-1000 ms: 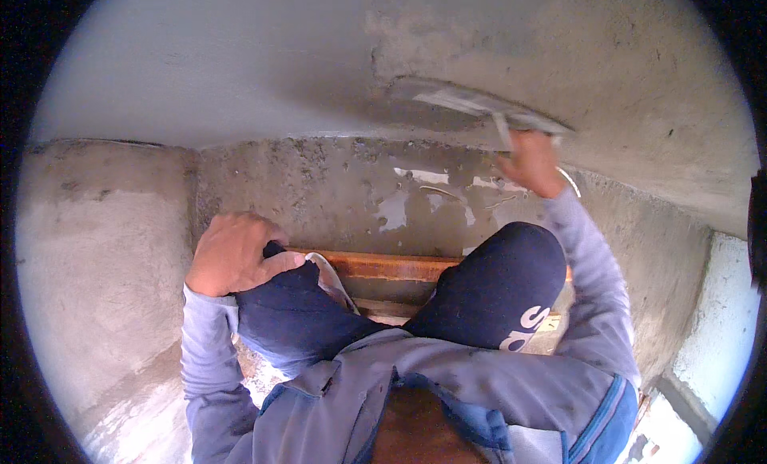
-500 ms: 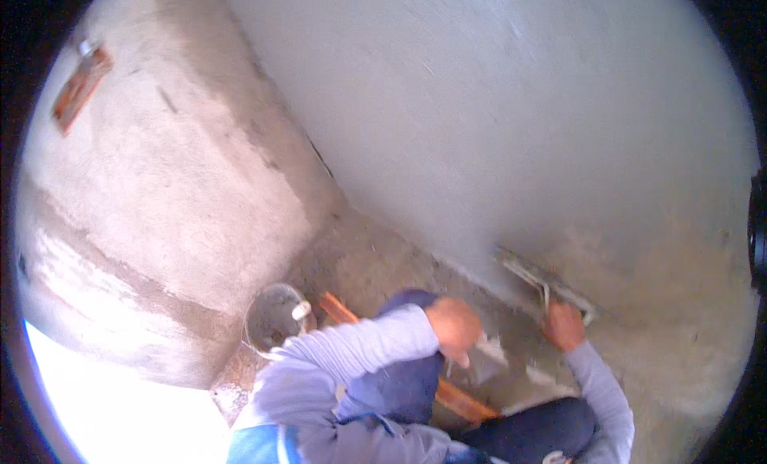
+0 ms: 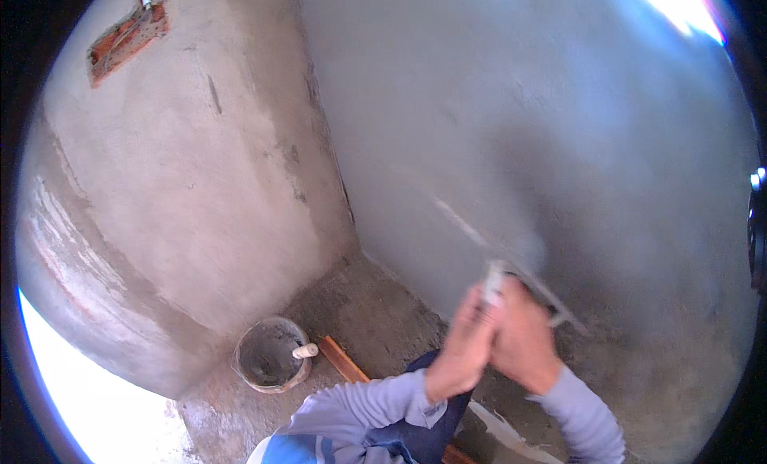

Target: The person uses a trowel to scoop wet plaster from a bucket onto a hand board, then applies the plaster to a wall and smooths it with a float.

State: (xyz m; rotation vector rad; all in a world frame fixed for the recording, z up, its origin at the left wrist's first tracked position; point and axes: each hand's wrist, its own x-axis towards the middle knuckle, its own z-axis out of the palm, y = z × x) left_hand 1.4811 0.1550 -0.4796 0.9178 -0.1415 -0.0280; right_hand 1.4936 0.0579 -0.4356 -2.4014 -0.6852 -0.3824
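My right hand [image 3: 523, 340] is closed round the handle of a plastering trowel [image 3: 569, 312], its long thin blade turned edge-on at the smooth grey wall [image 3: 415, 97]. Beside it my left hand [image 3: 463, 348] is closed on the pale front end of the same handle, the two hands touching. Motion blurs both hands, and their fingers partly hide the handle. Whether the blade meets the wall I cannot tell. Grey plaster on the wall looks damp, with a darker patch low on the right.
To my left stands a bucket [image 3: 249, 378] holding grey mix and a tool with a white handle [image 3: 305, 350]. An orange-brown wooden strip [image 3: 343, 358] lies by my knee. The paler left wall [image 3: 216, 168] has a brick-lined recess [image 3: 128, 45] with a pipe.
The trowel in my right hand has come up and left from low on the wall. My left hand has moved up and right onto its handle. The view has shifted.
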